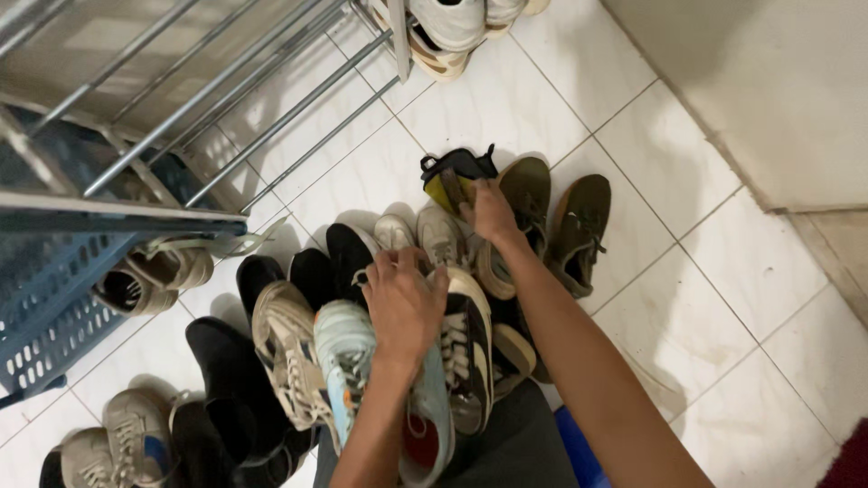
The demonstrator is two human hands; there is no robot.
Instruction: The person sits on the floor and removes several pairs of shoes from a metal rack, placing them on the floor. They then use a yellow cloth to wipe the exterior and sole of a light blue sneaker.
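1. I am looking down at a pile of shoes on a white tiled floor (pixel 687 298), with both of my bare arms reaching forward into the pile.
2. My left hand (pixel 404 303) is resting palm-down on the middle of the pile. Its fingers (pixel 391 263) are curling down onto a white sneaker (pixel 394 233) and the black shoe (pixel 347 255) just beside it. I cannot tell whether they are actually gripping either one.
3. My right hand (pixel 491 213) is reaching farther out. Its fingers are closing around the edge of a black and yellow shoe (pixel 455 174) at the far end of the pile, with the thumb side hidden from view.
4. 2 olive green shoes (pixel 579 230) are lying just right of my right hand, laces up.
5. A light blue sneaker (pixel 344 357) is sitting under my left wrist, next to a beige laced sneaker (pixel 287 348) on its left.
6. A black and white sneaker (pixel 468 348) is lying between my 2 forearms.
7. A metal shoe rack (pixel 226 90) is standing at the upper left, with a blue plastic basket (pixel 50 298) beside it.
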